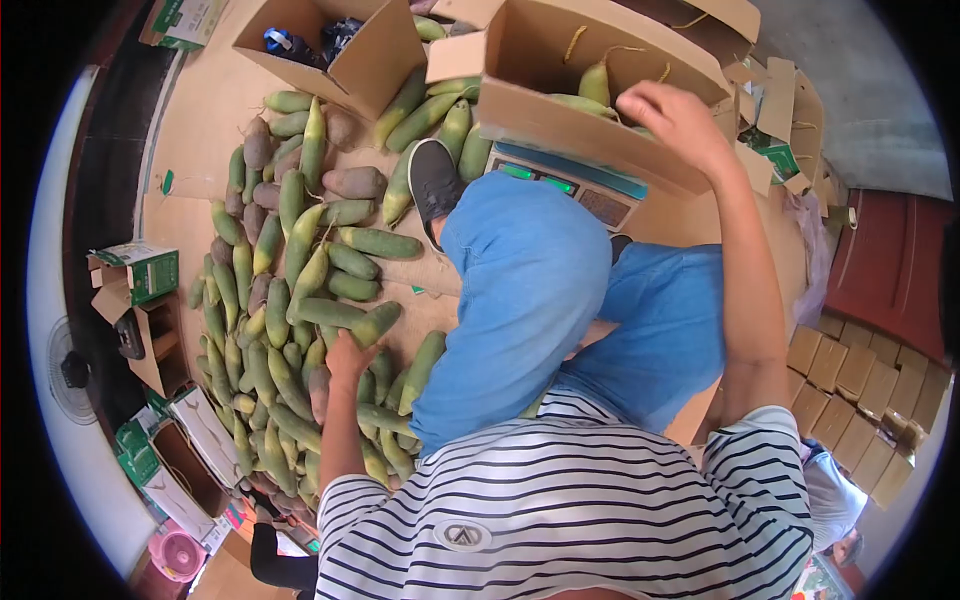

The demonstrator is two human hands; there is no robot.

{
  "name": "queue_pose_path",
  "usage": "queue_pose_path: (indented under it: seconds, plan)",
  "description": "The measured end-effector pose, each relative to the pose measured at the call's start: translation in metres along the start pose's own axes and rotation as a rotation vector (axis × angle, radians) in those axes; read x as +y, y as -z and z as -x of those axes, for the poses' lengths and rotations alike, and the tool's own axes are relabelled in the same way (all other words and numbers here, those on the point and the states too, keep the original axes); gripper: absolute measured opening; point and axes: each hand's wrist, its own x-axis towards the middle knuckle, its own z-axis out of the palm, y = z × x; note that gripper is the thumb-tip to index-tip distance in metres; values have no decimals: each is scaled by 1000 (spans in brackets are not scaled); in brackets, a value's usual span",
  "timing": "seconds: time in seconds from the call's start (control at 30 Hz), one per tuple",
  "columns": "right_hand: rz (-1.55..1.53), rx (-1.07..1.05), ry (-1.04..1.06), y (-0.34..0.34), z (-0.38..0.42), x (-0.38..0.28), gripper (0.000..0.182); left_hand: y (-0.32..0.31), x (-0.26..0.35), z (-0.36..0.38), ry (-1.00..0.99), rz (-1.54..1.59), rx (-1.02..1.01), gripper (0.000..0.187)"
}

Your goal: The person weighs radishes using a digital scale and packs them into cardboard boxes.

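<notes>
At the bottom of the frame a striped shirt [560, 520] fills the near view, with blue-trousered knees [530, 300] just above it at centre. Left of the knees, the left hand [347, 358] rests on the pile of long green fruits [290, 330] that covers the left half of the frame; its fingers curl around the end of one green fruit [372, 325], though how tightly cannot be told. A dark shoe [433, 180] pokes out beyond the knees among the fruits. Further up, at upper right, the right hand [678, 122] reaches over the near wall of an open cardboard box [560, 130], fingers bent down inside it; whether it holds anything is hidden. Green fruits [595, 85] lie in that box, which sits on a scale [570, 185]. A second open box [350, 50] stands at upper left, beyond the pile.
</notes>
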Motion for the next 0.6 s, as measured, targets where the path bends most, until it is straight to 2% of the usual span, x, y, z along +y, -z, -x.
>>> queue_pose_path:
  seconds: [0.1, 0.17, 0.27, 0.3, 0.4, 0.47, 0.53, 0.6]
  plan:
    - [-25, 278, 14, 8, 3, 9, 42, -12, 1, 17, 79, 193, 3, 66]
    - [52, 301, -19, 13, 10, 13, 37, -25, -3, 18, 111, 364, 31, 66]
    - [100, 339, -75, 16, 17, 24, 33, -27, 1, 19, 39, 755, 134, 60]
    - [99, 362, -84, 17, 19, 25, 32, -9, 16, 23, 21, 880, 170, 53]
    - [133, 368, -152, 20, 22, 23, 35, 77, 78, 37, -103, 996, 333, 51]
    - [188, 314, -210, 19, 22, 25, 37, 142, 129, 51, -300, 1068, 513, 53]
    - [293, 165, -224, 14, 23, 30, 38, 198, 176, 60, -459, 1000, 646, 56]
    - [353, -9, -202, 5, 24, 26, 38, 247, 221, 65, -723, 924, 736, 58]
